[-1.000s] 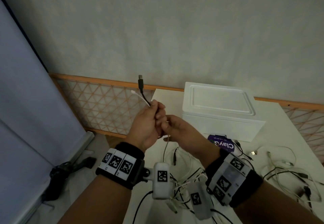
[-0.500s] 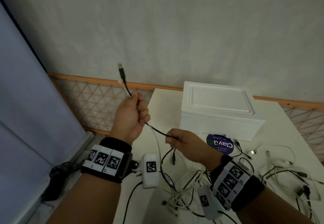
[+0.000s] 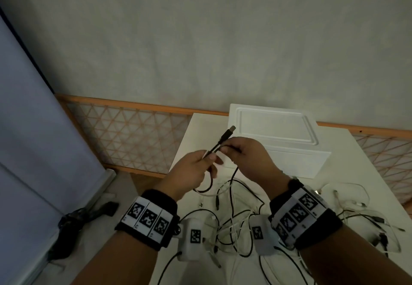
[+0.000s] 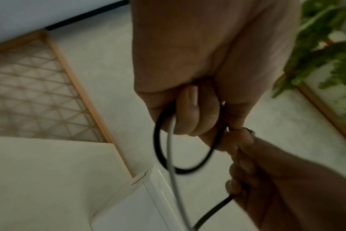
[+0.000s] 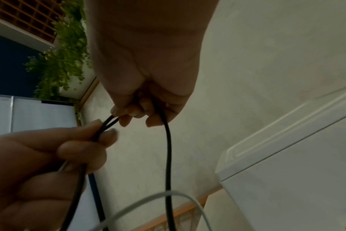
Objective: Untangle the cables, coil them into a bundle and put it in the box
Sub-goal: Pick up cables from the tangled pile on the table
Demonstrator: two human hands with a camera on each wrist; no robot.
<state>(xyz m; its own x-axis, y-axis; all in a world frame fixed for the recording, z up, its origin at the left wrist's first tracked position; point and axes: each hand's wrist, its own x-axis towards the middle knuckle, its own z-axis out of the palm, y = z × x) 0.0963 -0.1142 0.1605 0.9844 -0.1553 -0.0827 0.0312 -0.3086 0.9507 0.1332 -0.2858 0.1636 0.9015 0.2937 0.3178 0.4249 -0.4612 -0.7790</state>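
Note:
Both hands are raised together over the white table (image 3: 200,128). My left hand (image 3: 196,171) grips a black cable (image 3: 217,148) and a white cable (image 4: 173,164) together; the black one makes a small loop (image 4: 188,169) below the fingers. The black cable's USB plug (image 3: 230,130) sticks up to the right. My right hand (image 3: 249,157) pinches the same black cable (image 5: 167,156) just beside the left fingers (image 5: 107,136). A closed white box (image 3: 276,133) stands behind the hands. A tangle of black and white cables (image 3: 234,224) lies on the table below.
More loose cables (image 3: 356,213) lie at the table's right side. A wooden lattice panel (image 3: 124,137) runs along the wall behind. Dark objects (image 3: 73,222) lie on the floor to the left, beside a pale blue screen (image 3: 33,151).
My left hand has come back down and to the right from its raised pull. The right hand rose to meet it, so a black loop now hangs between them.

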